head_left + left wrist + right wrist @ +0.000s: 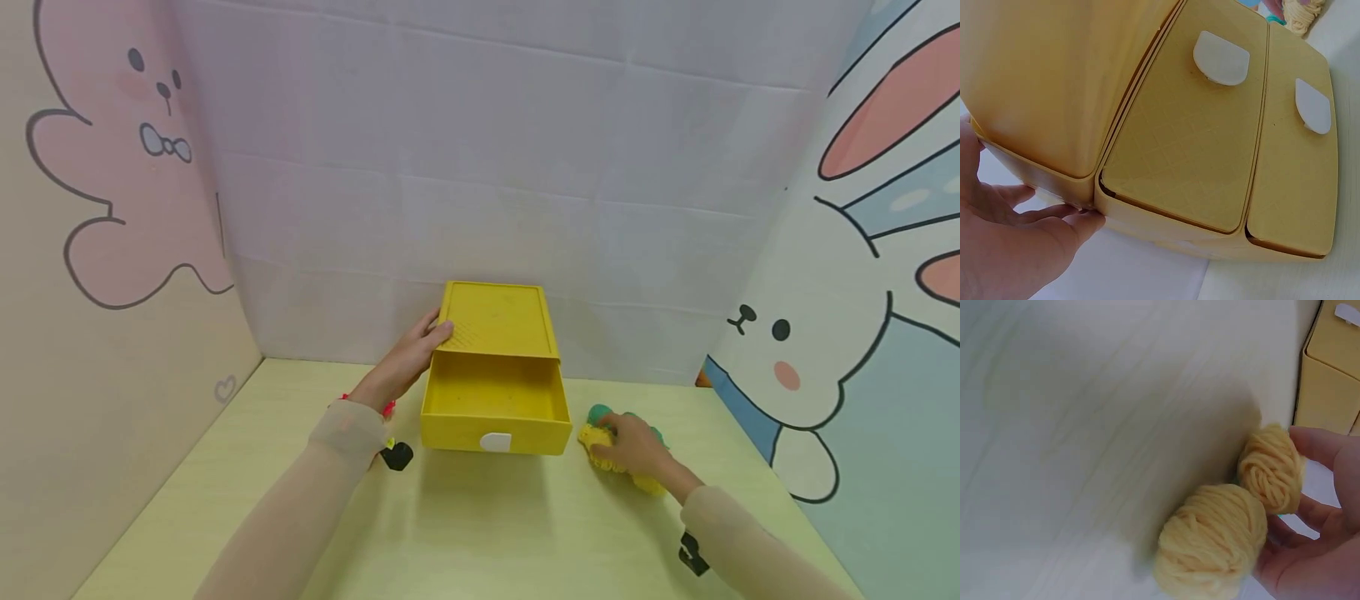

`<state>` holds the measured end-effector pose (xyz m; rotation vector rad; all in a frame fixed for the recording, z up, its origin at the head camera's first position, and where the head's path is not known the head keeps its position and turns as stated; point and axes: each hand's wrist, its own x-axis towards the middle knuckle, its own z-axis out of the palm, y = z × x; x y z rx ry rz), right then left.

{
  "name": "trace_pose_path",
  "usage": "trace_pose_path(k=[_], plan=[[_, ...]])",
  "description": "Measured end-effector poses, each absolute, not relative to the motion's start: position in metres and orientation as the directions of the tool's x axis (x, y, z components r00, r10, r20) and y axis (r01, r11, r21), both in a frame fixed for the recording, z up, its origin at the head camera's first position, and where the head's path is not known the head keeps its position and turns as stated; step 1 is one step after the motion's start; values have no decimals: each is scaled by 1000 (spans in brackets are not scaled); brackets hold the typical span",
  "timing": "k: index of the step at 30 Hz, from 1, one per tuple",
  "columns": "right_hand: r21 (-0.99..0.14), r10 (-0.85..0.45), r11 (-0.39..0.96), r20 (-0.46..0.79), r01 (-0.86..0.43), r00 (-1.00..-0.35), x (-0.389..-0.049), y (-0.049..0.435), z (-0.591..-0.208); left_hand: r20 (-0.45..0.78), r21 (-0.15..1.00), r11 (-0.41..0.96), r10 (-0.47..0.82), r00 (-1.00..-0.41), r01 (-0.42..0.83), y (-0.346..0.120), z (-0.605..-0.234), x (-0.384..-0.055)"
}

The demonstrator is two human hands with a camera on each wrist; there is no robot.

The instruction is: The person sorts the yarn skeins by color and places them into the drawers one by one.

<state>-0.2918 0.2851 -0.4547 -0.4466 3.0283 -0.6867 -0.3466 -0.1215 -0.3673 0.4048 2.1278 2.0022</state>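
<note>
A yellow drawer unit [498,317] stands at the back middle of the table, its top drawer [495,429] pulled out with a bare floor showing. Below it, two lower drawers [1179,137] with white tabs are closed. My left hand [405,358] presses against the unit's left side, thumb at the top edge and fingertips on the side wall. To the right of the unit, my right hand [633,446] has its thumb and fingers around a small yellow yarn ball [1272,469]. A larger yellow yarn ball [1213,540] lies beside it. Green yarn balls [598,414] show behind the hand.
Partly hidden behind my left wrist is a red thing [388,408] on the table [480,533]. A pale cloth wall [480,167] rises close behind the unit. Printed side panels stand left and right, the right one with a rabbit [825,333].
</note>
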Motion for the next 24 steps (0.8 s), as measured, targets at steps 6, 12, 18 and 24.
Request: trace_pose_path(k=[6, 12, 18, 24], plan=[[-409, -281, 867, 74, -286, -957, -289, 280, -458, 49, 996, 51, 331, -942, 69, -122, -366, -345], [-448, -323, 829, 104, -334, -941, -288, 279, -454, 48, 996, 56, 330, -943, 70, -122, -366, -345], [-422, -400, 794, 181, -438, -899, -286, 275, -430, 49, 996, 57, 329, -943, 71, -123, -366, -346], [-431, -425, 768, 211, -474, -880, -284, 270, -390, 54, 996, 54, 332, -942, 77, -123, -366, -345]])
